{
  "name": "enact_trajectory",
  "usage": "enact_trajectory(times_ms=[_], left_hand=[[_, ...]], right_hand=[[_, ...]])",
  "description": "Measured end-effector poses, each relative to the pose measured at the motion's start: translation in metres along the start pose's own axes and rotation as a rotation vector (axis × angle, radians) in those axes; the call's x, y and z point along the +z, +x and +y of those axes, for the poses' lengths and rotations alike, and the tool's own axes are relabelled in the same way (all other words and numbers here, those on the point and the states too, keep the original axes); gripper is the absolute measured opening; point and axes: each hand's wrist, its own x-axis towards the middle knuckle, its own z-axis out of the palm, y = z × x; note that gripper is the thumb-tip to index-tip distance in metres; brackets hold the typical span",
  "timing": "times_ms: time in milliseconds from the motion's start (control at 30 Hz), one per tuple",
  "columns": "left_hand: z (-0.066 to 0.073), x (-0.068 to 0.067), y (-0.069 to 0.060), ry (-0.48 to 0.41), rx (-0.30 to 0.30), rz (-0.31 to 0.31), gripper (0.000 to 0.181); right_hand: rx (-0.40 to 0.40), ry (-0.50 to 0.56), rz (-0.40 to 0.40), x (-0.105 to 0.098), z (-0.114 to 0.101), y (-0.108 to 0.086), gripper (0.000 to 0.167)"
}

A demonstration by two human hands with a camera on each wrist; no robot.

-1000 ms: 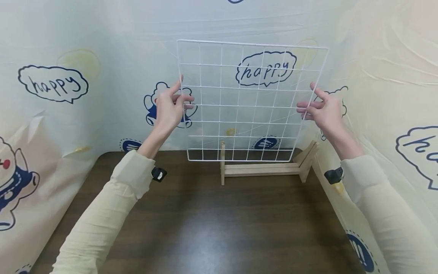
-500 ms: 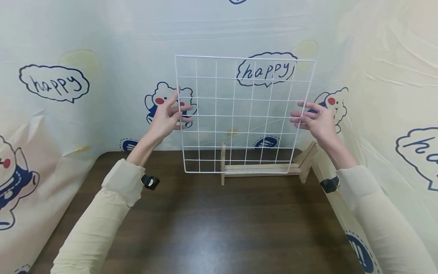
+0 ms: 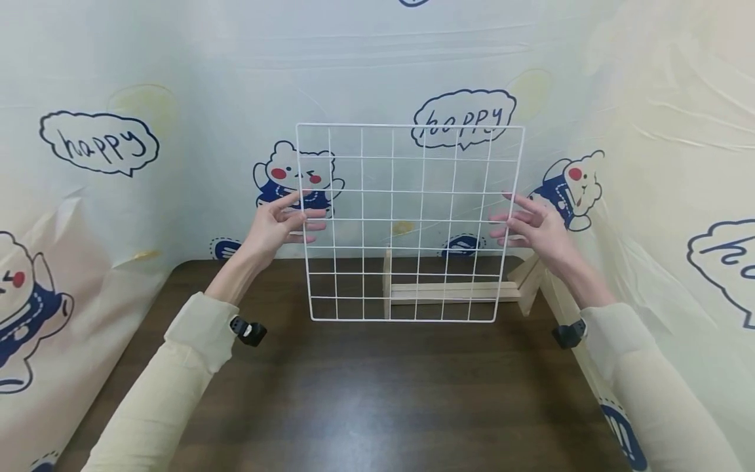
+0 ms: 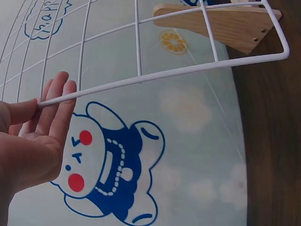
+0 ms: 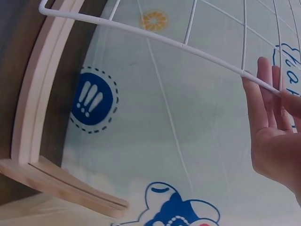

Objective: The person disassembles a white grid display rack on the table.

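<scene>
A white wire grid panel (image 3: 391,220) stands nearly upright in front of me, held by both hands at its sides. My left hand (image 3: 268,229) pinches the left side wire between thumb and fingers, with several fingers behind the mesh. On the opposite side wire, my right hand (image 3: 539,229) has a similar pinch. Behind the panel's lower part is a wooden stand (image 3: 454,288), a crossbar between two end pieces, on the table. One slotted wooden end piece (image 5: 70,186) shows in the right wrist view. Whether the panel's bottom wire touches anything, I cannot tell.
The dark brown wooden table (image 3: 354,393) stretches toward me from the back wall. Printed cloth (image 3: 194,164) with cartoon figures hangs at the back and both sides. The stand's right end is close to the right-hand cloth.
Both hands have lowered the grid panel and it now looks smaller and more level. Its bottom edge has dropped from above the stand's crossbar to below it in the view. The stand has not moved.
</scene>
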Motion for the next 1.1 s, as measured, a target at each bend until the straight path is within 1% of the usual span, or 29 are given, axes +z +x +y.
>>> enact_trajectory(times_ms=[133,300,433,567,667,800,900,967,1100], left_hand=[[-0.005,-0.004,-0.006,-0.025,-0.016,0.0,0.048],[-0.011,-0.009,-0.013,-0.045,-0.039,-0.005,0.047],[-0.018,-0.014,-0.016,-0.05,-0.048,-0.024,0.047],[-0.026,-0.018,-0.02,-0.061,-0.061,-0.053,0.046],[-0.032,-0.021,-0.024,-0.054,-0.077,-0.068,0.047],[-0.04,-0.026,-0.028,-0.022,-0.097,-0.066,0.049],[-0.046,-0.03,-0.032,-0.004,-0.105,-0.055,0.05],[-0.05,-0.033,-0.035,-0.012,-0.105,-0.06,0.051],[-0.059,-0.038,-0.042,-0.062,-0.118,-0.081,0.053]], right_hand=[[0.023,0.053,-0.016,0.005,0.009,-0.003,0.048],[0.099,0.13,-0.013,0.012,0.018,-0.006,0.048],[0.137,0.172,-0.006,0.015,0.023,-0.009,0.048],[0.163,0.235,-0.025,0.017,0.028,-0.013,0.048],[0.199,0.272,-0.035,0.02,0.031,-0.015,0.049],[0.238,0.297,-0.038,0.026,0.036,-0.017,0.049],[0.253,0.291,-0.034,0.031,0.04,-0.018,0.049],[0.257,0.271,-0.025,0.034,0.042,-0.018,0.049],[0.274,0.224,-0.008,0.042,0.047,-0.021,0.049]])
